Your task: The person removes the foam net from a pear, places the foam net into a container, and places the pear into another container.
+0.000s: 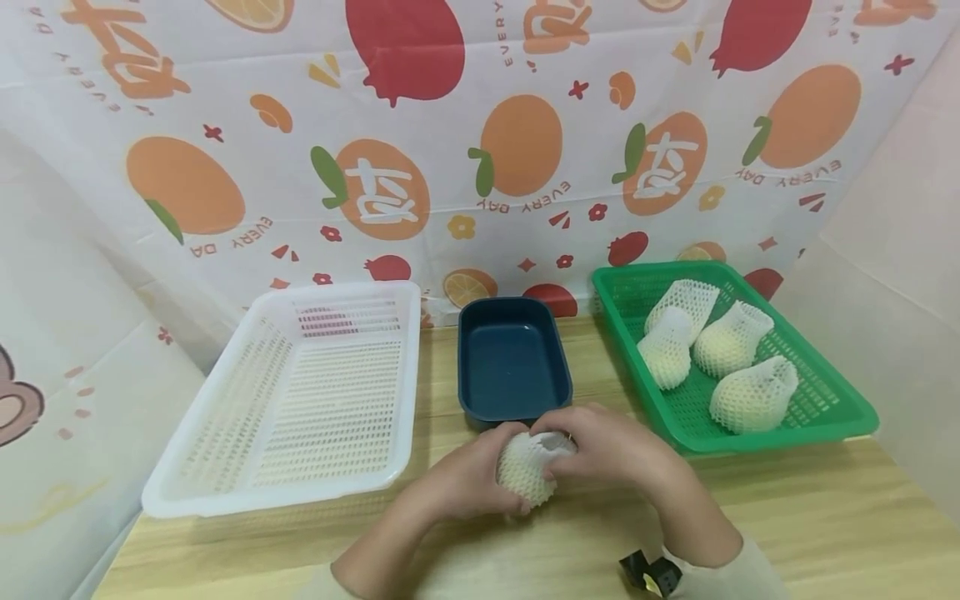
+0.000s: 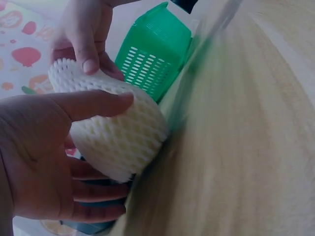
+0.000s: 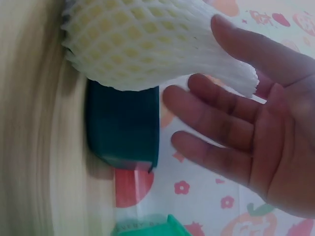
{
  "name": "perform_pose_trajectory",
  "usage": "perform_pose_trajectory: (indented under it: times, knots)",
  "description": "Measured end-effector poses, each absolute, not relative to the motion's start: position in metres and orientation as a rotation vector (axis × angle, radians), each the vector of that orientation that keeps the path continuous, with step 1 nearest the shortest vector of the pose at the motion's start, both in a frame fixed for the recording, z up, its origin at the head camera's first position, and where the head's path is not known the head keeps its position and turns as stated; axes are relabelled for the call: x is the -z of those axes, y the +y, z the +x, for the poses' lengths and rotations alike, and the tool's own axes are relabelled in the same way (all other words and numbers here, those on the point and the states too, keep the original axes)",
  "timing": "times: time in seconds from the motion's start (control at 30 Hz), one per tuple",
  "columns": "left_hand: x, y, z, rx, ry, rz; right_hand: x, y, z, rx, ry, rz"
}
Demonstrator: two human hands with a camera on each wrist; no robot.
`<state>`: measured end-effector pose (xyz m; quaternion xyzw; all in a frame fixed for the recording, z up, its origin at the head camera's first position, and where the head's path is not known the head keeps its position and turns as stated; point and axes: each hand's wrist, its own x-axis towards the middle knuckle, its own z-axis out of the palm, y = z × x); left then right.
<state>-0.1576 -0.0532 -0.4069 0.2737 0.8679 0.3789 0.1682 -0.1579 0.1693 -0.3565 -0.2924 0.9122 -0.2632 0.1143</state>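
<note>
A pale yellow, rounded fruit in a white foam net sleeve (image 1: 523,473) is between both hands, just in front of the dark blue tub (image 1: 513,367). My left hand (image 1: 471,477) holds its body, with the thumb (image 2: 101,104) across the net and the fingers around the far side. At the sleeve's loose gathered end, my right hand (image 1: 609,446) pinches the foam between thumb and fingers. In the right wrist view the net (image 3: 133,44) covers the fruit's bulge and narrows toward that hand.
On the right, a green basket (image 1: 832,392) holds several more fruits in foam nets (image 1: 753,398). A white plastic basket (image 1: 337,400) stands to the left. Behind is a fruit-printed cloth (image 1: 450,108). A small black object (image 1: 648,573) shows by the right sleeve.
</note>
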Motion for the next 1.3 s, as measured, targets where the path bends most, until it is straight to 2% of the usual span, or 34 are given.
perform_pose_trajectory:
  times: [0.2, 0.6, 0.83, 1.3]
  knots:
    - [0.395, -0.051, -0.150, -0.906, 2.577, 0.805, 0.363, 0.165, -0.159, 0.849, 2.635, -0.877]
    - [0.361, -0.049, -0.130, -0.770, 2.849, 0.764, 0.342, 0.147, -0.168, 0.863, 2.559, -0.823]
    - [0.364, -0.053, -0.137, -0.890, 2.829, 0.836, 0.340, 0.145, -0.172, 0.863, 2.555, -0.804]
    - [0.365, -0.059, -0.145, -0.912, 2.854, 0.797, 0.338, 0.140, -0.175, 0.826, 2.637, -0.871]
